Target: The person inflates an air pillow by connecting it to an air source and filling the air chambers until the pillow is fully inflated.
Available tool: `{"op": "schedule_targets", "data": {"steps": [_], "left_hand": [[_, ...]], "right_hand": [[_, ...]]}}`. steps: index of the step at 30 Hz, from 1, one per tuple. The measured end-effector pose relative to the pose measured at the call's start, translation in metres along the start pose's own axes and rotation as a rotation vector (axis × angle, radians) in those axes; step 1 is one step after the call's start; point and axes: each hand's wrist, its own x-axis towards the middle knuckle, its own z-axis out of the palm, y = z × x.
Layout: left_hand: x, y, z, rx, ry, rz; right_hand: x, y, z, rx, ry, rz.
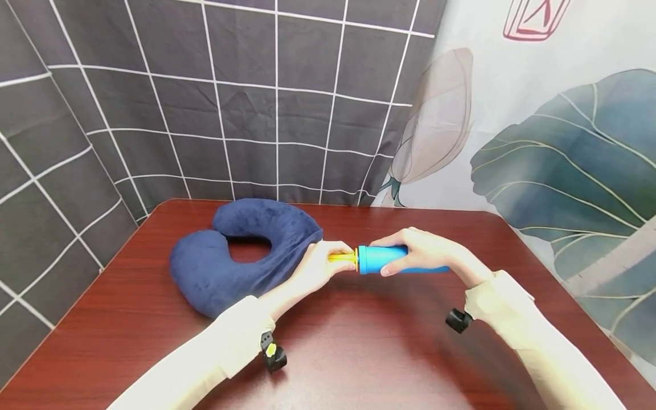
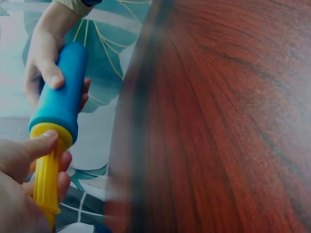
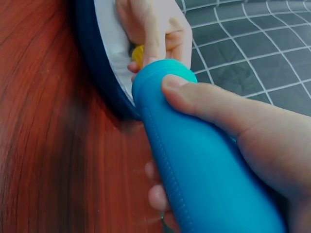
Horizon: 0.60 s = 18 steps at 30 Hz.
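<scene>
A blue cylinder (image 1: 378,259) lies level in the air above the table, its yellow end piece (image 1: 342,257) pointing left. The right hand (image 1: 422,250) grips the blue body, thumb on the near side in the head view. The left hand (image 1: 319,265) holds the ribbed yellow piece (image 2: 47,182), with the thumb against the yellow collar beside the blue rim. In the right wrist view the blue cylinder (image 3: 194,150) hides most of the yellow piece (image 3: 138,54), and the right thumb lies along its top.
A navy U-shaped neck pillow (image 1: 205,273) lies on the reddish-brown wooden table (image 1: 353,353), left of the hands and close to the left one. Behind the table hang a grey cloth with white grid lines (image 1: 246,108) and a leaf-patterned curtain (image 1: 564,165).
</scene>
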Motion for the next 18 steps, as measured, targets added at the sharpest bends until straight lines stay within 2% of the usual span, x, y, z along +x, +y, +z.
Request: {"op": "schedule_targets", "data": {"steps": [8, 18], "left_hand": [[-0.001, -0.001, -0.003, -0.02, -0.034, -0.027], [-0.001, -0.001, -0.002, -0.036, -0.002, -0.014]], "right_hand": [[-0.004, -0.002, -0.003, -0.026, -0.008, 0.017], [-0.021, 0.007, -0.015, -0.061, -0.018, 0.069]]}}
